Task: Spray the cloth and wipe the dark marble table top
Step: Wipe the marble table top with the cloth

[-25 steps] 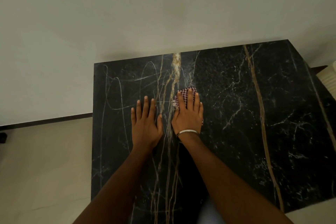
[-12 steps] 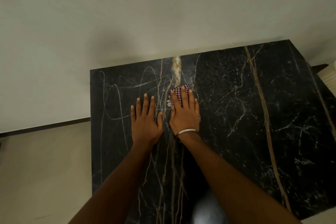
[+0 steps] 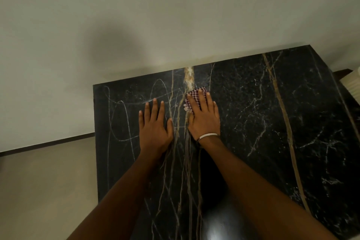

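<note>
Right now I am looking down at both hands lying flat on the dark marble table [image 3: 253, 122]. My left hand [image 3: 154, 128] is resting palm down on the bare stone, its fingers [image 3: 154, 109] straight and only slightly spread, the thumb lying alongside; it is holding nothing and touching only the marble. My right hand [image 3: 203, 120] is lying just beside it, the two thumbs near each other but apart, with a band of tan veins [image 3: 182, 142] running in the stone between them. The right fingers [image 3: 200, 99] are stretched out straight and close together, pressing down on the cloth [image 3: 191, 98], not curling round it. That cloth, a small red-and-white checked piece, is sitting under the right fingers and palm; only its far edge is showing beyond the fingertips and its left edge beside the index finger, where a pale frayed bit is sticking out. How far it is reaching under the palm I cannot tell. A thin pale bracelet [image 3: 208, 136] is circling the right wrist behind the knuckles. Ahead of the fingertips the far edge of the table is meeting a plain pale wall [image 3: 155, 15], and a light tan patch [image 3: 189, 76] in the stone is lying just beyond the cloth. Off to the left of the left fingers, past the table's edge, a beige floor [image 3: 42, 181] is showing.
</note>
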Motion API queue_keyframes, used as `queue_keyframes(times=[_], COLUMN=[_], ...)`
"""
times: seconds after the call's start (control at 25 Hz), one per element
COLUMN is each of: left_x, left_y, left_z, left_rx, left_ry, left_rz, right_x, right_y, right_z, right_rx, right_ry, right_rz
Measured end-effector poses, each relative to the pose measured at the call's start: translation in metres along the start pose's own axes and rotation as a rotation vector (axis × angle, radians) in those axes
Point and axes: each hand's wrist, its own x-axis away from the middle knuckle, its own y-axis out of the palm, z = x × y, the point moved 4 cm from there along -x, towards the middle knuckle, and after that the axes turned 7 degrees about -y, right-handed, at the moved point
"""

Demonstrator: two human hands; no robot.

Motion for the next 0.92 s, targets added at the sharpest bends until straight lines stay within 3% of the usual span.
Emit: queue_keyframes(times=[0.2, 0.44, 0.56, 0.68, 0.92], left_x=[-0.016, -0.038, -0.047, -0.059, -0.074], left_y=[-0.001, -0.003, -0.006, -0.008, -0.011], left_z=[-0.004, 0.006, 0.0, -0.006, -0.007], left_rx=[0.004, 0.011, 0.033, 0.042, 0.026], left_ry=[-0.003, 0.012, 0.014, 0.018, 0.014], left_rz=[-0.003, 0.014, 0.001, 0.002, -0.002], right_x=[-0.023, -0.043, -0.059, -0.073, -0.095], right_y=[-0.011, 0.002, -0.006, -0.006, 0.001], right_z=[0.028, -0.012, 0.021, 0.011, -0.009], right_rx=[-0.003, -0.019, -0.022, -0.005, -0.005], right_ry=[0.197, -0.035, 0.095, 0.176, -0.046], right_rz=[0.049, 0.004, 0.02, 0.045, -0.02])
